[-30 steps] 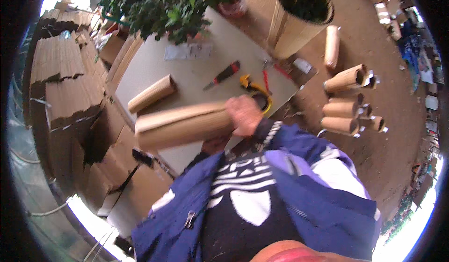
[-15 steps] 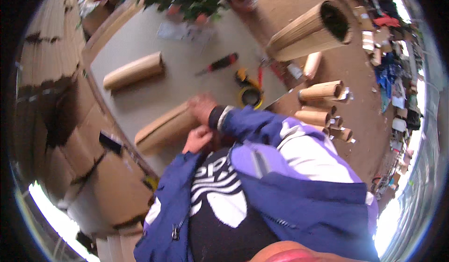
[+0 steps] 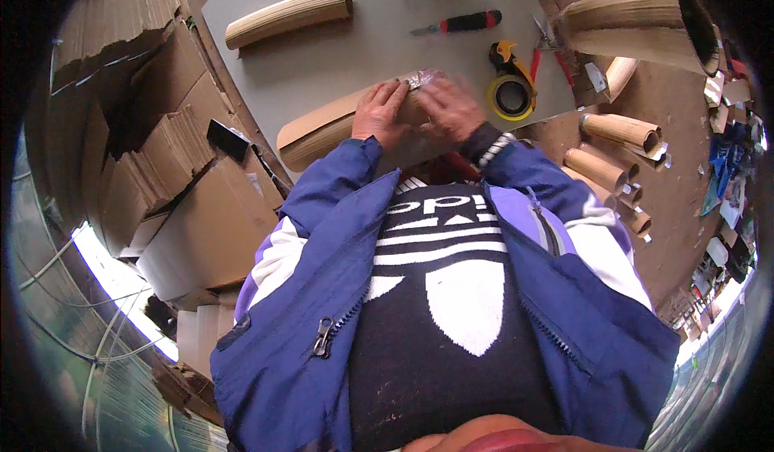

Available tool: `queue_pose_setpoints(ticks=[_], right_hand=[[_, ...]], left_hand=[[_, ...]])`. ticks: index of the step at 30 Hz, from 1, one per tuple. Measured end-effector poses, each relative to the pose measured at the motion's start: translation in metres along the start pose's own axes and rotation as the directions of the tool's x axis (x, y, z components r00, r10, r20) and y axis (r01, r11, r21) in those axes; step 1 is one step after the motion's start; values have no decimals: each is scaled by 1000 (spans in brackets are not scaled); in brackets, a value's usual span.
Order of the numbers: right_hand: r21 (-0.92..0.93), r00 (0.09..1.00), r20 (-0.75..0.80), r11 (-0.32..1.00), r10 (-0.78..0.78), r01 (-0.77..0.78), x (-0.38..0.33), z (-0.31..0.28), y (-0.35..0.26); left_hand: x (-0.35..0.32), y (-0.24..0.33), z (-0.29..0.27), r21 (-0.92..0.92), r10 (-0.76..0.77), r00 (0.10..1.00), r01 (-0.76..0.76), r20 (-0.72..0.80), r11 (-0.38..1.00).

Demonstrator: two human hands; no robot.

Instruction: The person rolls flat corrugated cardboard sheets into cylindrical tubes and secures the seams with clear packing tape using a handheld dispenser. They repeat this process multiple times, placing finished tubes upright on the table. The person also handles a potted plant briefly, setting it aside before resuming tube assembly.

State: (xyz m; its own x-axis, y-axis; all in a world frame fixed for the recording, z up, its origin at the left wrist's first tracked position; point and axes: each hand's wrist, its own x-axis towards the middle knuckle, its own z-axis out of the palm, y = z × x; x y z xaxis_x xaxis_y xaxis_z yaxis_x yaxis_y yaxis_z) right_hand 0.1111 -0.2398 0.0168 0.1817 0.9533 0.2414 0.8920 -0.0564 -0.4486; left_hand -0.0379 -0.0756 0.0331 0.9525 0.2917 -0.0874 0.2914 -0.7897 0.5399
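Observation:
A corrugated cardboard roll (image 3: 318,129) lies slantwise at the near side of the grey table, with a seam running along its top. My left hand (image 3: 382,117) is closed over its right part, fingers bent across the top. My right hand (image 3: 450,107) grips the right end, its fingertips slightly blurred. A shiny clear strip, looking like tape or film, shows at that end (image 3: 421,79) by both hands' fingertips. Beyond the right hand lie a yellow tape dispenser (image 3: 511,85) and a utility knife (image 3: 463,22) with a black and red handle.
A second cardboard roll (image 3: 290,16) lies on the table (image 3: 387,45) at far left. Red-handled pliers (image 3: 548,53) rest near its right edge. A wide cardboard tube (image 3: 637,26) and several smaller tubes (image 3: 619,132) stand to the right. Flattened cardboard (image 3: 189,218) and a dark phone-like object (image 3: 228,140) are left.
My left hand has moved from the near side up onto the roll, beside my right hand at its end. The view has shifted, and the leafy plant is out of sight.

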Motion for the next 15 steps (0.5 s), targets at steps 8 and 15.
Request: queue_pose_setpoints(ticks=[8,15], right_hand=[[-308,549,51,536,834,-786,-67,-52,108],[-361,416,297,504,860,-785,-33,-69,126]], left_hand=[[13,8,-14,80,-15,999,11,45,997],[13,2,-5,65,23,999,-21,-25,998]])
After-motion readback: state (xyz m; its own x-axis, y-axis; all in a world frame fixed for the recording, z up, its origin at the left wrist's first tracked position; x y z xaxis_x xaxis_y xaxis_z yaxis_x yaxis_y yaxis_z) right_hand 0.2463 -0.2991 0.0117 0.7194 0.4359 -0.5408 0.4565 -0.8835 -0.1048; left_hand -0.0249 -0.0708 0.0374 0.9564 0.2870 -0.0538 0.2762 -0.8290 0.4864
